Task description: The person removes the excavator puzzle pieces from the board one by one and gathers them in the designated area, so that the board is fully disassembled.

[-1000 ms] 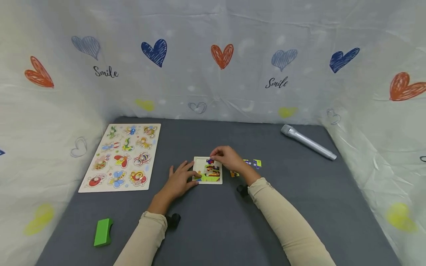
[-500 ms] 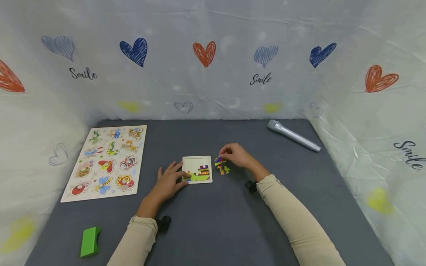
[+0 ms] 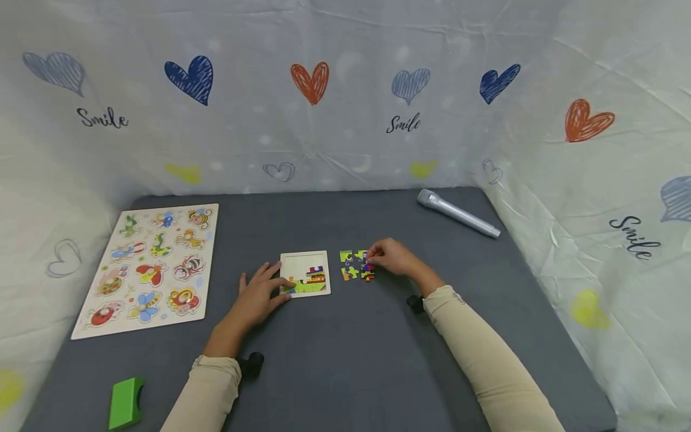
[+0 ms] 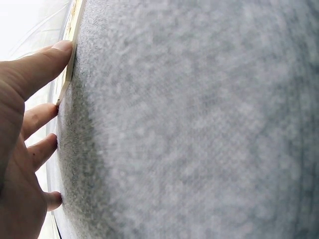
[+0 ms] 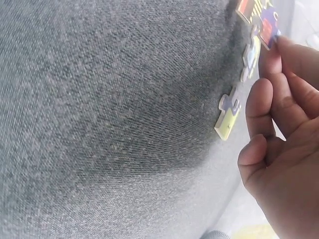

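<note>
My left hand [image 3: 258, 300] lies with spread fingers at the left side of a small square puzzle tray [image 3: 302, 259], its index finger over the tray and its thumb [image 4: 55, 57] against the edge in the left wrist view. Bright pieces [image 3: 308, 287] fill the tray's lower part; its upper part is bare wood. Just right of the tray, my right hand [image 3: 396, 259] pinches a purple and red puzzle piece [image 5: 269, 25] between thumb and index finger. Several loose puzzle pieces [image 3: 351, 273] lie beside and under those fingertips. A yellow and purple piece [image 5: 227, 117] shows in the right wrist view.
A large insect puzzle board [image 3: 148, 273] lies on the left of the grey table [image 3: 335, 360]. At the front left is a green block [image 3: 125, 403]. A silver microphone [image 3: 459, 213] lies at the back right. White printed sheeting [image 3: 345, 150] hangs around the table.
My right hand has moved from over the tray to the loose pieces on its right, carrying the piece. The left hand stays at the tray. The head view has turned right.
</note>
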A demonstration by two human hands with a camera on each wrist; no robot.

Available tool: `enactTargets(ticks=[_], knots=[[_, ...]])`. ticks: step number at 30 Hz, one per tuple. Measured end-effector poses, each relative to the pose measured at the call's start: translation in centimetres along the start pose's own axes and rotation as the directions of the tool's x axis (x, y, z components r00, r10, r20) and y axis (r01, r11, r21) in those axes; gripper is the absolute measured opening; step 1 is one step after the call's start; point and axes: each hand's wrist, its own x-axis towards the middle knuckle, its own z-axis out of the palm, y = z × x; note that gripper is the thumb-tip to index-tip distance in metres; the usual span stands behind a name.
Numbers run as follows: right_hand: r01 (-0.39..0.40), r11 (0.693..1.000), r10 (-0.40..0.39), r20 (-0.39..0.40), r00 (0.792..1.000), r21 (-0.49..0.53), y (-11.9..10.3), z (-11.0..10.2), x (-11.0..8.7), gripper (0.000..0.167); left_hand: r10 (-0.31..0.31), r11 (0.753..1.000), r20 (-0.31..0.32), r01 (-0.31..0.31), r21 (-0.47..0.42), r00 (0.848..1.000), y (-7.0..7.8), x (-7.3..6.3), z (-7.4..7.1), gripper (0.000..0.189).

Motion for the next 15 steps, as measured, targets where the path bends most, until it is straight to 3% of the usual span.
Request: enactTargets(ticks=[15], knots=[[0.018,0.996,-0.024,-0.073,0.997,-0.086,-1.4,1.5,0.7,0.013,-0.005,1.0,0.007,0.005,0.006,1.0,-0.4,0.0,0.1,0.026]])
